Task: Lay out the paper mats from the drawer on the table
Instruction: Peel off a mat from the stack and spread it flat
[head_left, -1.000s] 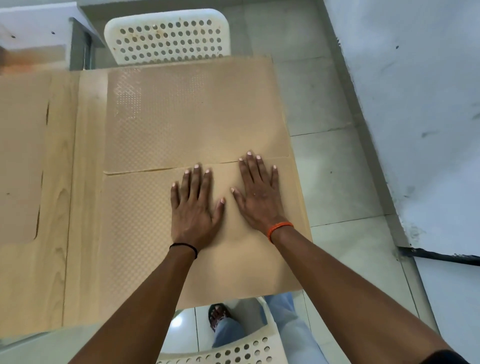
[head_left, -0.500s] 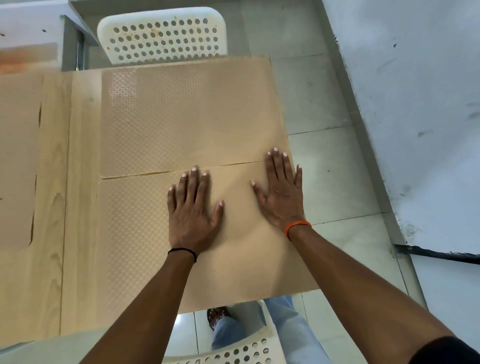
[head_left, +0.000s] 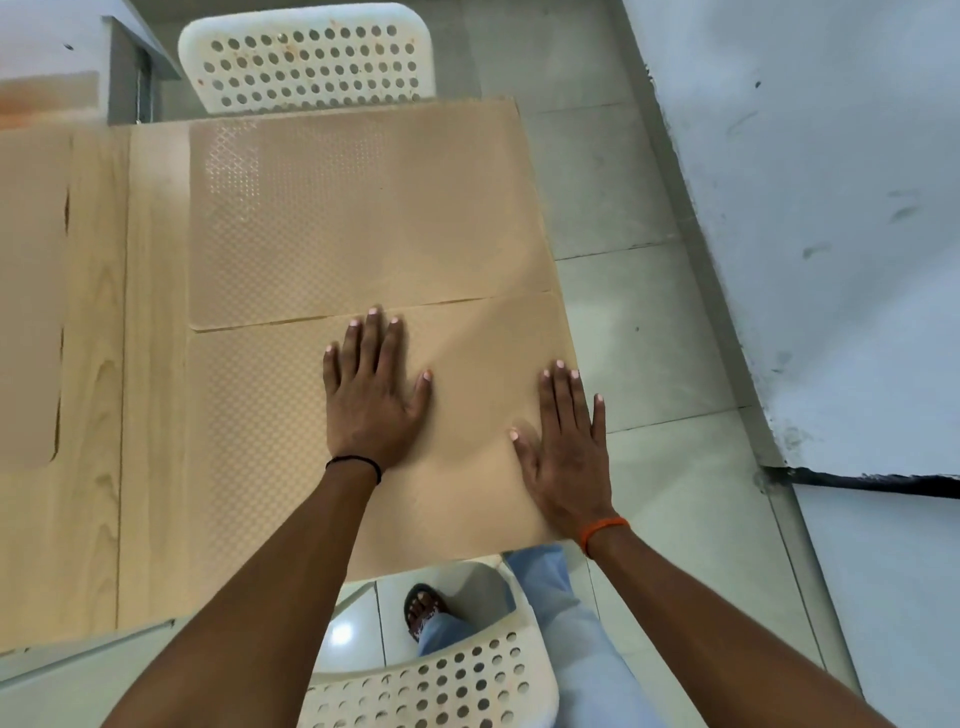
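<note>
Two tan embossed paper mats lie edge to edge on the wooden table (head_left: 98, 364). The near mat (head_left: 260, 441) lies under both my hands. My left hand (head_left: 371, 397) presses flat on its middle with fingers straight. My right hand (head_left: 569, 447) lies flat on the mat's right edge, by the table's right side. The far mat (head_left: 353, 218) reaches to the table's back edge. More mats (head_left: 28, 291) lie at the left, cut off by the frame.
A white perforated chair (head_left: 306, 57) stands behind the table's far edge. Another white chair (head_left: 441, 680) is at the near edge, by my leg and sandalled foot. Tiled floor (head_left: 639, 322) and a grey wall (head_left: 831, 208) lie to the right.
My right hand has slid across the near mat from beside my left hand to the mat's right edge and back toward me. My left hand has stayed put.
</note>
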